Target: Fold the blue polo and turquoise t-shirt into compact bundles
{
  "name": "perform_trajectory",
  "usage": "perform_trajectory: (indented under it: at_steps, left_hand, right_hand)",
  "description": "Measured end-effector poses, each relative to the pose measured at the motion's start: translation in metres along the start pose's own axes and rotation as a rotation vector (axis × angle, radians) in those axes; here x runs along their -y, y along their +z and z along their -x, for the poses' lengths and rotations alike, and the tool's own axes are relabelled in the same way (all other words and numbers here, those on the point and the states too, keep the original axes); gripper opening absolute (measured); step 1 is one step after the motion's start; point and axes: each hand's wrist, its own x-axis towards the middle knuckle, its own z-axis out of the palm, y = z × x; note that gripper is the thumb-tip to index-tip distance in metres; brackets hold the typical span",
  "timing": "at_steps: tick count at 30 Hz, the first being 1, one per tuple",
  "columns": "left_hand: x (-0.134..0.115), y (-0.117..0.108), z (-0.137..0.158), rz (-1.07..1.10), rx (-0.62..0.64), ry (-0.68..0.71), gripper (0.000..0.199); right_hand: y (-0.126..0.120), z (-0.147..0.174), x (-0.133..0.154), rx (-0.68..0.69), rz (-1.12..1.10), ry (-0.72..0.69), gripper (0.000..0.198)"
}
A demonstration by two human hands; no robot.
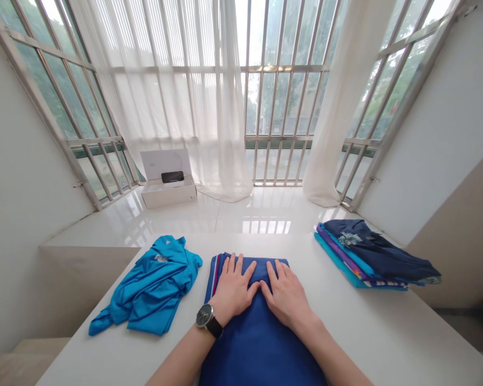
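Observation:
A dark blue garment (pixel 261 343) with a red and white stripe along its left edge lies folded flat on the white table (pixel 346 343). My left hand (pixel 236 287), with a black watch (pixel 209 320) on its wrist, rests on the upper left of the cloth, fingers spread. On the upper right, my right hand (pixel 285 292) lies flat with its fingers apart. The two thumbs nearly meet in the middle. My forearms cover part of the garment, and its near end runs out of view, so its exact kind cannot be told.
A crumpled bright blue shirt (pixel 156 287) lies to the left. At the right sits a stack of folded clothes (pixel 374 254), navy on top. Behind, on the tiled sill (pixel 233 214), stands an open white box (pixel 169 194) with a phone (pixel 172 177). White curtains (pixel 217 134) hang before barred windows.

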Motion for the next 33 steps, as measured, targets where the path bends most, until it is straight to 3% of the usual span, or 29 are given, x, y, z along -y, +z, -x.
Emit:
perform_trajectory:
  at_steps: [4,7,10,20,27,33]
  left_hand:
    - [0.0,-0.002,-0.001,-0.001,-0.016,0.033,0.058]
    - [0.0,-0.003,0.0,0.003,-0.02,0.058,0.06]
    - [0.001,-0.003,0.0,0.014,-0.02,0.048,0.061]
    - [0.001,-0.01,-0.002,-0.061,-0.077,-0.146,0.09]
    - [0.013,-0.012,-0.006,-0.044,-0.018,-0.096,0.105]
    - [0.008,-0.009,-0.002,-0.059,0.006,-0.211,0.109]
  right_hand:
    - [0.0,-0.011,-0.003,-0.08,0.008,-0.064,0.056]
    - [0.006,-0.015,-0.007,-0.011,-0.018,-0.096,0.062]
    - [0.01,-0.015,-0.009,0.054,-0.035,-0.039,0.063]
    - [0.007,-0.01,-0.003,0.059,-0.023,0.066,0.066]
    - [0.007,-0.011,-0.003,0.076,-0.056,0.089,0.068]
    - [0.007,-0.011,-0.002,0.067,-0.062,0.107,0.069]
